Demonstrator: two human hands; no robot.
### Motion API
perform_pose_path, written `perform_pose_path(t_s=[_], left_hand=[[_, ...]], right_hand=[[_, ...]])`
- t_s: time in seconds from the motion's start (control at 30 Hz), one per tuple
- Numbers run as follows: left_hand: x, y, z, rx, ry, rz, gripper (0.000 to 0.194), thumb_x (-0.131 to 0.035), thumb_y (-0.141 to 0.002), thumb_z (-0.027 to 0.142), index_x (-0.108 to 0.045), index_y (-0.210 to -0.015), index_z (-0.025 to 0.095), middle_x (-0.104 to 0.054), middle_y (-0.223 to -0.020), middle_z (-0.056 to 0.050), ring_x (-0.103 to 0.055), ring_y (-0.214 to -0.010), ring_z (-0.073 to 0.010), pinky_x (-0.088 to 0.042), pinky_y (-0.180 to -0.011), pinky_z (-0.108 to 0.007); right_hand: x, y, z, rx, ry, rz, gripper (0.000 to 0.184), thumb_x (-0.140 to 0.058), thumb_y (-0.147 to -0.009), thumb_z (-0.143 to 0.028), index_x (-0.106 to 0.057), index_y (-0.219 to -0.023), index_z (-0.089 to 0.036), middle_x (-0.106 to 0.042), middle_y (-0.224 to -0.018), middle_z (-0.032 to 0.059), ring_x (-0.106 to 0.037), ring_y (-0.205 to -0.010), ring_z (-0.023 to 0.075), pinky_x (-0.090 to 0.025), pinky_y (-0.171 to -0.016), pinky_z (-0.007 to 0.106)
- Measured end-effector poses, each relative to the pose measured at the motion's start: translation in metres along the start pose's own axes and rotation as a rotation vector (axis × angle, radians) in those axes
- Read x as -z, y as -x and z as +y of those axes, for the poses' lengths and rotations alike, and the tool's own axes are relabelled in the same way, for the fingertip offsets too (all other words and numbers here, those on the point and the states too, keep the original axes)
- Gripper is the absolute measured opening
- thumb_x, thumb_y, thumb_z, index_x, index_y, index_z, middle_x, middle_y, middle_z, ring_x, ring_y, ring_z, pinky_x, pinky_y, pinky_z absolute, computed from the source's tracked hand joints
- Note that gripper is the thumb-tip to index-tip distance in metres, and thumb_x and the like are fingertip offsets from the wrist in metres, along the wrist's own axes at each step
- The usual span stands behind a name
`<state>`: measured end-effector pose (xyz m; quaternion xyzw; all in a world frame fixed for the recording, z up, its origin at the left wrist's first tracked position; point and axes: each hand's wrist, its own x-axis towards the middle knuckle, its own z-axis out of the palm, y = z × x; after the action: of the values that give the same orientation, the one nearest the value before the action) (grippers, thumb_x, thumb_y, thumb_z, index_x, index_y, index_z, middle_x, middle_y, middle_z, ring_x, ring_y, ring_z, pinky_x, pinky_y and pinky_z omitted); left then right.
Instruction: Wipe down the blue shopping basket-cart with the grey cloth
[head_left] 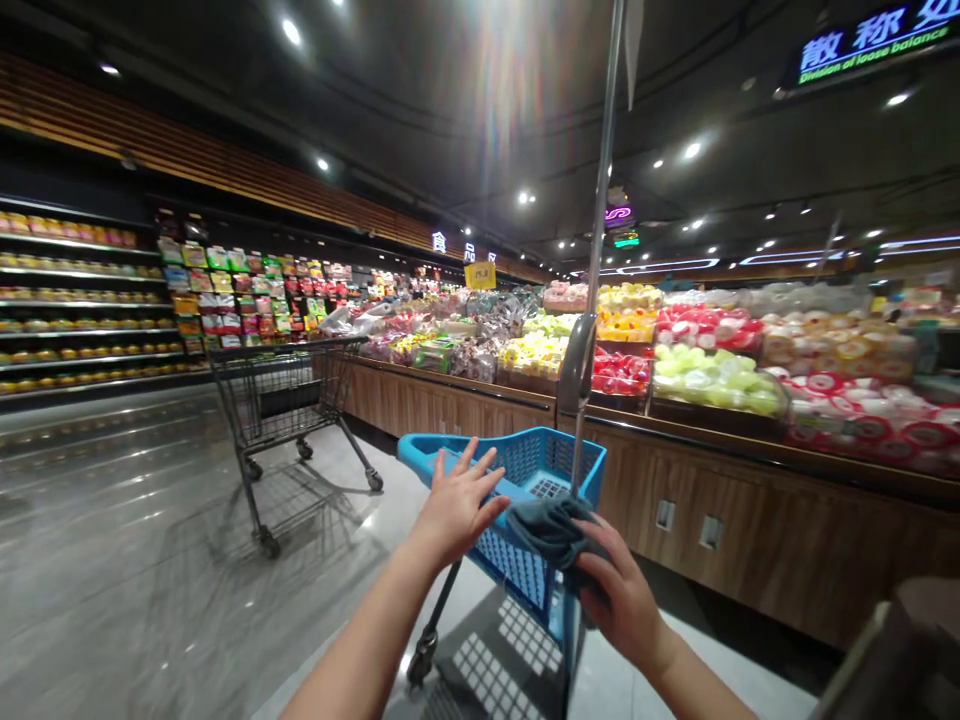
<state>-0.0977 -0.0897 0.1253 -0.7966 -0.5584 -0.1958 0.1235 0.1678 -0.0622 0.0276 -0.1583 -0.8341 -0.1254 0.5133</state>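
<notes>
A blue plastic shopping cart (pixel 517 565) with perforated basket walls stands in front of me. My left hand (pixel 461 505) is over its near rim with the fingers spread and nothing held; whether it touches the rim I cannot tell. A dark grey-blue cloth (pixel 551 528) lies bunched over the cart's near right corner. My right hand (pixel 619 590) grips the cloth against that corner, fingers curled round it. A thin metal pole (pixel 600 200) with a dark grey fitting (pixel 577 365) rises beside the cart's right side.
An empty dark wire shopping cart (pixel 289 420) stands to the left on the shiny floor (pixel 172 590). Ahead runs a wood-fronted counter (pixel 465 415) heaped with packaged goods (pixel 712 380). Shelves of jars (pixel 82 325) line the far left wall.
</notes>
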Motion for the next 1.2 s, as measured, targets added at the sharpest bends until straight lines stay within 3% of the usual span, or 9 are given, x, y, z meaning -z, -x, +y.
perform_pose_path(t_s=[0.13,0.33,0.47,0.63,0.77,0.87,1.0,1.1,1.2], left_hand=[[0.002,-0.005,0.005,0.054,-0.052,-0.007,0.062,-0.028,-0.094,0.065,-0.044,-0.142,0.029,-0.030,-0.156,-0.006,-0.011,-0.148,-0.0317,-0.003,-0.113,-0.068],[-0.008,0.000,0.036,-0.053,0.047,-0.021,0.072,-0.031,-0.090,0.071,-0.026,-0.150,0.031,-0.021,-0.159,-0.005,-0.012,-0.148,-0.0300,-0.006,-0.115,-0.066],[-0.013,-0.002,0.039,-0.037,0.130,-0.006,0.058,-0.033,-0.093,0.065,-0.049,-0.139,0.033,-0.028,-0.157,-0.004,-0.013,-0.147,-0.0325,-0.006,-0.113,-0.069],[-0.012,-0.003,0.019,-0.067,0.189,0.014,0.056,-0.040,-0.091,0.065,-0.053,-0.135,0.033,-0.030,-0.157,-0.005,-0.014,-0.147,-0.0349,-0.004,-0.111,-0.071],[-0.013,0.000,0.016,-0.079,0.175,0.021,0.067,-0.042,-0.087,0.070,-0.044,-0.142,0.031,-0.028,-0.157,-0.006,-0.012,-0.147,-0.0352,-0.004,-0.111,-0.071],[-0.015,0.002,0.017,-0.074,0.160,0.025,0.071,-0.043,-0.085,0.072,-0.042,-0.143,0.032,-0.028,-0.157,-0.007,-0.012,-0.147,-0.0364,-0.004,-0.110,-0.073],[-0.018,0.002,0.016,-0.074,0.146,0.033,0.072,-0.045,-0.085,0.071,-0.040,-0.144,0.031,-0.028,-0.157,-0.007,-0.013,-0.146,-0.0365,-0.004,-0.110,-0.073],[-0.017,0.001,0.014,-0.065,0.140,0.036,0.070,-0.045,-0.086,0.070,-0.041,-0.144,0.030,-0.030,-0.156,-0.008,-0.014,-0.146,-0.0358,-0.004,-0.111,-0.072],[-0.016,-0.001,0.015,-0.065,0.146,0.032,0.069,-0.044,-0.086,0.070,-0.041,-0.144,0.031,-0.030,-0.156,-0.007,-0.015,-0.146,-0.0350,-0.005,-0.111,-0.071]], right_hand=[[0.015,-0.008,0.018,-0.134,0.057,0.078,0.026,-0.046,-0.090,-0.016,-0.055,-0.114,-0.024,-0.056,-0.124,0.0114,-0.056,-0.117,0.0259,-0.054,-0.094,0.045],[0.043,-0.094,0.027,-0.260,0.202,0.426,0.030,-0.050,-0.093,-0.023,-0.053,-0.123,-0.026,-0.049,-0.136,0.0117,-0.047,-0.129,0.0305,-0.042,-0.105,0.055],[0.010,-0.110,0.030,-0.299,0.257,0.228,0.060,-0.052,-0.093,-0.031,-0.029,-0.147,-0.022,-0.031,-0.150,0.0197,-0.038,-0.136,0.0374,-0.044,-0.102,0.057],[-0.025,-0.059,0.032,-0.226,0.235,-0.049,0.064,-0.046,-0.094,-0.023,-0.019,-0.152,-0.028,-0.028,-0.154,0.0157,-0.036,-0.138,0.0342,-0.048,-0.102,0.052],[-0.018,-0.055,0.037,-0.155,0.219,-0.049,0.066,-0.045,-0.094,-0.020,-0.018,-0.152,-0.032,-0.020,-0.159,0.0103,-0.033,-0.140,0.0319,-0.045,-0.105,0.050],[-0.008,-0.090,0.044,-0.177,0.267,0.037,0.069,-0.047,-0.094,-0.024,-0.013,-0.154,-0.031,-0.012,-0.160,0.0116,-0.039,-0.136,0.0350,-0.049,-0.101,0.051],[-0.007,-0.128,0.042,-0.266,0.367,0.142,0.081,-0.051,-0.093,-0.033,0.000,-0.155,-0.020,-0.014,-0.158,0.0225,-0.049,-0.127,0.0418,-0.054,-0.090,0.053],[-0.020,-0.114,0.035,-0.258,0.400,0.071,0.083,-0.053,-0.092,-0.030,0.000,-0.155,-0.017,-0.011,-0.158,0.0238,-0.053,-0.123,0.0409,-0.056,-0.088,0.051],[-0.027,-0.083,0.032,-0.175,0.391,-0.038,0.075,-0.051,-0.091,-0.018,-0.013,-0.154,-0.022,-0.002,-0.160,0.0176,-0.050,-0.127,0.0373,-0.057,-0.090,0.047]])
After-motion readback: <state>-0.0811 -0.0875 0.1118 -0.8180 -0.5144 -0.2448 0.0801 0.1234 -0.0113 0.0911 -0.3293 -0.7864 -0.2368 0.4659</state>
